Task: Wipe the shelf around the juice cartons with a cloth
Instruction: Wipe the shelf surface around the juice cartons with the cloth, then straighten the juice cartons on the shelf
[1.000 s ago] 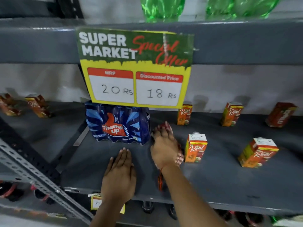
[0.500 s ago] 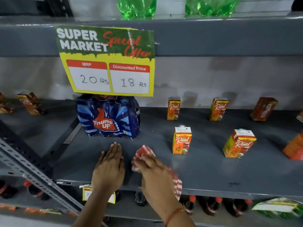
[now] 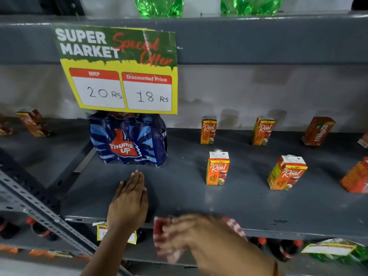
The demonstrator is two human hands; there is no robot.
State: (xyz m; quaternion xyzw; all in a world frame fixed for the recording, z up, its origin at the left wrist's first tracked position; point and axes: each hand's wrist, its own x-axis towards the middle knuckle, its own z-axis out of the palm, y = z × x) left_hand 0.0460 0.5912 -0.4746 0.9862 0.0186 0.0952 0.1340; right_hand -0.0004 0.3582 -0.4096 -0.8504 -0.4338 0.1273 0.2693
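Observation:
A dark grey metal shelf (image 3: pixel 249 204) carries several orange Real juice cartons, the nearest (image 3: pixel 217 168) standing upright at centre, another (image 3: pixel 286 172) to its right, and two further back (image 3: pixel 208 130) (image 3: pixel 262 130). My right hand (image 3: pixel 191 232), blurred by motion, grips a red and white checked cloth (image 3: pixel 163 238) at the shelf's front edge, partly over the lip. My left hand (image 3: pixel 129 200) lies flat, fingers together, on the shelf in front of a blue Thums Up bottle pack (image 3: pixel 128 140).
A yellow and green price sign (image 3: pixel 119 70) hangs from the upper shelf above the pack. A red Maaza carton (image 3: pixel 318 130) stands at the back right, more cartons at both far sides. A slotted steel brace (image 3: pixel 39 212) crosses the lower left. Bottles sit on the shelf below.
My right hand has dragged the cloth from beside the bottle pack toward me to the shelf's front edge. The left hand has stayed flat in place.

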